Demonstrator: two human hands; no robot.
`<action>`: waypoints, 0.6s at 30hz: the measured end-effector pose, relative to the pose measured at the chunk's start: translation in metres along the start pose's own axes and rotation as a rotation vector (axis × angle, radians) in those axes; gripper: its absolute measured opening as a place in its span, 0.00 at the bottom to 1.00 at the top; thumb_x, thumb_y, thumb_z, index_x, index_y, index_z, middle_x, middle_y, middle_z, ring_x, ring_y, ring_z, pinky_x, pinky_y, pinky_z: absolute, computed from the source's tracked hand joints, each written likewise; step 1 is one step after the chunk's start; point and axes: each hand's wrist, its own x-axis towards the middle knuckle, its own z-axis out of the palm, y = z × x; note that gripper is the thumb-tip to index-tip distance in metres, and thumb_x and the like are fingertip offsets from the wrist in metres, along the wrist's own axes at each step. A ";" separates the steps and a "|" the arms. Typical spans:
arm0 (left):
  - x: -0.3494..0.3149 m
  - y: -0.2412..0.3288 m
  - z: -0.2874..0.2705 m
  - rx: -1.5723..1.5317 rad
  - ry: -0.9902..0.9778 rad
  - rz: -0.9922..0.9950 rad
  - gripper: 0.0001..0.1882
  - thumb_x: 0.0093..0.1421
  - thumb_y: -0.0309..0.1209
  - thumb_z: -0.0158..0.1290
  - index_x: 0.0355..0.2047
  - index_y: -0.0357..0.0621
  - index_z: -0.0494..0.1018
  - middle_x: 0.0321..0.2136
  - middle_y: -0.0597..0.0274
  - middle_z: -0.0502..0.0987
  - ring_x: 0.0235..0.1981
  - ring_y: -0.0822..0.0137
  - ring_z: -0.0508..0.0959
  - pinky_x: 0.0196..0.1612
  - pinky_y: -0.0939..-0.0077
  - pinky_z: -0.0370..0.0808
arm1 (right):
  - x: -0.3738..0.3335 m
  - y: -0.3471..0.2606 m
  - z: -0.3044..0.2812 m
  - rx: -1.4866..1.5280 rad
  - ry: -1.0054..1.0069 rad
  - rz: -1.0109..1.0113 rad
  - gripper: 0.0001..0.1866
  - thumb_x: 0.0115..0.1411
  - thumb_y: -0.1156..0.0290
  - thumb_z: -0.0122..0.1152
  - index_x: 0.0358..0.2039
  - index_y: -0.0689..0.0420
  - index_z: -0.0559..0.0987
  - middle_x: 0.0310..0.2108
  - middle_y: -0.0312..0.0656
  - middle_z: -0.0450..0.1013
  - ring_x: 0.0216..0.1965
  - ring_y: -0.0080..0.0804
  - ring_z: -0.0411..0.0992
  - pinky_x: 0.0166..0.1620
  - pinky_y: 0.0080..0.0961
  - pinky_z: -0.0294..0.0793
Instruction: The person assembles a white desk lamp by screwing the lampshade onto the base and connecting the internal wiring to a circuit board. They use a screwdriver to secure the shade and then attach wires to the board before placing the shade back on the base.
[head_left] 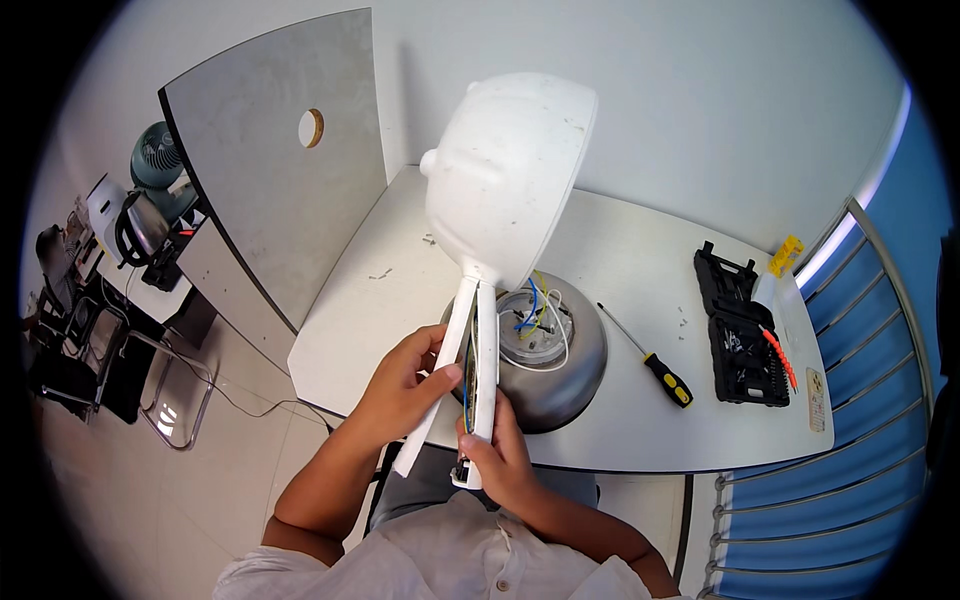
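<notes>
A white plastic bowl-shaped housing [510,170] rises over the table with its long handle toward me. The handle is split lengthwise, and wires show in the gap between its halves. My left hand [408,385] grips the left handle half [420,437], its thumb on the outer face. Lower down, my right hand [500,455] is closed around the right handle half [485,390], near its end. Behind the handle a metal pot [575,390] rests upside down on the table. Blue, yellow-green and white wires [538,312] come out of its round base.
Right of the pot lies a yellow-and-black screwdriver [667,380]. Beyond it are an open black tool case [735,345], an orange-red tool [779,358] and a yellow item [787,256]. Small screws [380,275] lie on the white table [350,320]. A grey panel [270,180] stands at left; metal railings [880,375] stand at right.
</notes>
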 end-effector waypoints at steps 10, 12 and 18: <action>-0.005 -0.018 0.022 -0.178 0.033 0.158 0.26 0.63 0.33 0.50 0.58 0.35 0.59 0.46 0.58 0.71 0.46 0.70 0.72 0.49 0.75 0.70 | -0.004 0.014 -0.008 -0.199 0.022 -0.096 0.39 0.59 0.67 0.56 0.63 0.67 0.48 0.49 0.47 0.63 0.48 0.31 0.65 0.52 0.28 0.65; -0.009 -0.024 0.030 -0.035 0.100 0.192 0.27 0.63 0.34 0.50 0.59 0.35 0.58 0.45 0.56 0.70 0.46 0.67 0.72 0.48 0.73 0.71 | -0.006 0.010 -0.004 -0.219 0.023 -0.162 0.39 0.58 0.68 0.55 0.64 0.67 0.48 0.53 0.50 0.61 0.52 0.33 0.63 0.55 0.30 0.63; -0.018 -0.001 0.037 0.320 0.119 0.204 0.28 0.62 0.36 0.49 0.59 0.35 0.57 0.40 0.49 0.68 0.42 0.57 0.74 0.46 0.69 0.71 | -0.014 0.010 -0.004 -0.070 0.039 -0.117 0.37 0.58 0.68 0.52 0.64 0.66 0.49 0.54 0.49 0.61 0.54 0.33 0.61 0.57 0.32 0.61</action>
